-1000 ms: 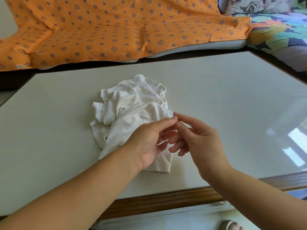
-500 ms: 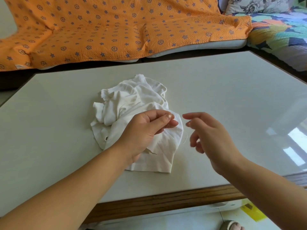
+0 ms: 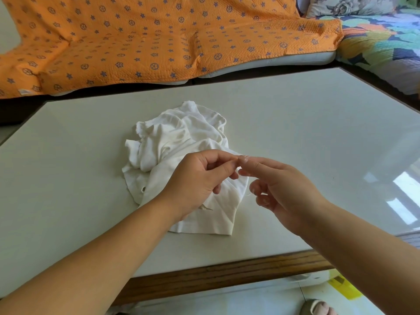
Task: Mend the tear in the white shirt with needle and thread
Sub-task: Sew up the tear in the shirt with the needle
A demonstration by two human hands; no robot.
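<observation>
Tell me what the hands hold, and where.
Left hand and right hand pinch a fine white thread where they meet; no needle can be made out.

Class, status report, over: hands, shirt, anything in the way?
Left hand pinches thin white thread; right hand pinches beside it. Crumpled white fabric shirt lies on pale table beneath. Needle unseen; nothing in the way.

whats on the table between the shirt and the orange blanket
Nothing. In the head view the table is bare from the shirt back to its far edge, beyond which the orange blanket lies.
</observation>
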